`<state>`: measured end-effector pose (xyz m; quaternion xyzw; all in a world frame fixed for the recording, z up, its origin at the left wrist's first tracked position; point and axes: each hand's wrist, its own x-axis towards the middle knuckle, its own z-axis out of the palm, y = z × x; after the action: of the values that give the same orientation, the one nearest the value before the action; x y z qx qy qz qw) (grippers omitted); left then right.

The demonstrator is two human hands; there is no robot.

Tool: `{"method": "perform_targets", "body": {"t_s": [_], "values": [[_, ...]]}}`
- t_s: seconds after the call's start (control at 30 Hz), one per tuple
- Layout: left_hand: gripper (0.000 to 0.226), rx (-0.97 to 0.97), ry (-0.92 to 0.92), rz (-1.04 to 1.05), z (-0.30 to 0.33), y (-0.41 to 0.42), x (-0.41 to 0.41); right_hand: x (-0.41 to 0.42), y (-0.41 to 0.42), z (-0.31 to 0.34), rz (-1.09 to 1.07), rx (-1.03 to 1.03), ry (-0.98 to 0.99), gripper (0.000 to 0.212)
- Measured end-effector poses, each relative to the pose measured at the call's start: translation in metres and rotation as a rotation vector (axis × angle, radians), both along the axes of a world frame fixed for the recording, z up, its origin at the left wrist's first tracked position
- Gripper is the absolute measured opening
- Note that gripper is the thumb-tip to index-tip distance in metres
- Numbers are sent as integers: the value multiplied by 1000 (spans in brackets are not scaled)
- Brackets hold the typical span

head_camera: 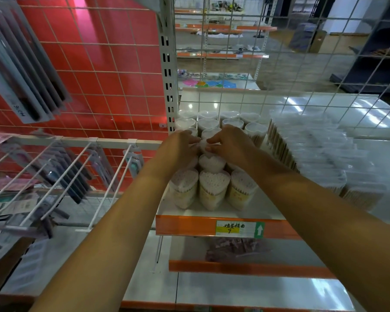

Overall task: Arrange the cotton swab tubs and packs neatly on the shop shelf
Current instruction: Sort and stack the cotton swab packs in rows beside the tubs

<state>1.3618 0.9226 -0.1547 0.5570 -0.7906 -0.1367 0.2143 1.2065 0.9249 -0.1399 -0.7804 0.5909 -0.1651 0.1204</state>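
we had both hands out over the white metal shop shelf with the orange price strip (189,226), and the relation that mattered was plain: the one clear heart-shaped plastic tub of white cotton swabs we were handling (203,145) stood directly between the left hand (181,147) and the right hand (231,144), in the middle column of the block, upright with its long axis vertical. the left fingers (193,138) curled in from the left side and the right fingers (213,147) from the right, narrow and closed round its lid, so neither hand was nearer than the other. in front of that tub, toward us, stood one more tub (211,162) and then a front row of three (214,188). behind the hands we counted about nine or ten more tubs (208,123) in two or three rows, though the hands hid some. to the right, just beside the tubs, lay a dense bank of clear packs of wooden-stick swabs (320,154), too blurred and overlapped for us to count. we judged the next move to be a small nudge settling the held tub into line with its column.
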Motion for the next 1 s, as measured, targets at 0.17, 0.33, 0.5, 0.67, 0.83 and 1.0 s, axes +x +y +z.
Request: {"method": "perform_targets", "body": {"t_s": [0.17,0.33,0.5,0.67,0.83,1.0], "values": [[34,26,30,-59,0,1,1,-4,-2,-4,43,-41,11,27],[24,-11,95,-39,7,-3,3,-8,-14,-3,-69,-150,-74,29],[32,23,38,25,14,-12,10,-14,-31,2,-38,-61,-97,36],[36,82,-97,23,14,-18,14,-19,-41,1,-17,23,-86,29],[35,73,-89,44,13,-16,11,-19,-44,-6,-16,-106,21,26],[34,60,-56,41,12,-14,11,-18,-43,-9,-4,-179,116,28]]}}
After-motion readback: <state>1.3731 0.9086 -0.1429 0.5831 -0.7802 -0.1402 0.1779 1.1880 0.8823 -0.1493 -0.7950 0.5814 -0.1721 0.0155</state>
